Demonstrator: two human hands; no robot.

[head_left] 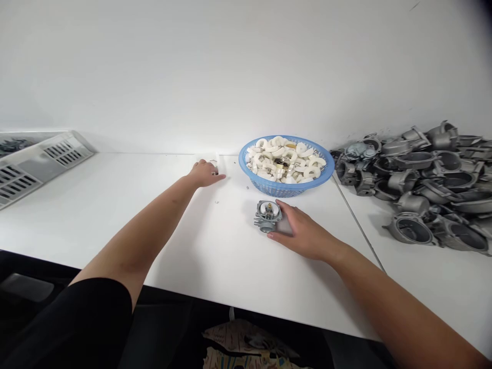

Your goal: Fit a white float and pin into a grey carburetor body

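Observation:
A grey metal carburetor body (265,225) stands on the white table with its open side up, and a white float (275,209) and a small brass part show inside. My right hand (303,230) grips it from the right, thumb at the front and fingers behind. Farther back and to the left, my left hand (202,174) reaches into a small clear tray (218,159) by the wall. Its thumb points right, apart from the fingers, which are partly hidden. Small metal bits show beside them, too small to name.
A blue basket (284,190) heaped with white floats (307,171) stands behind the carburetor. On the right lies a large pile of grey metal castings (418,179). A slotted white plastic crate (42,159) is at far left. Tiny bits lie on the table (230,246).

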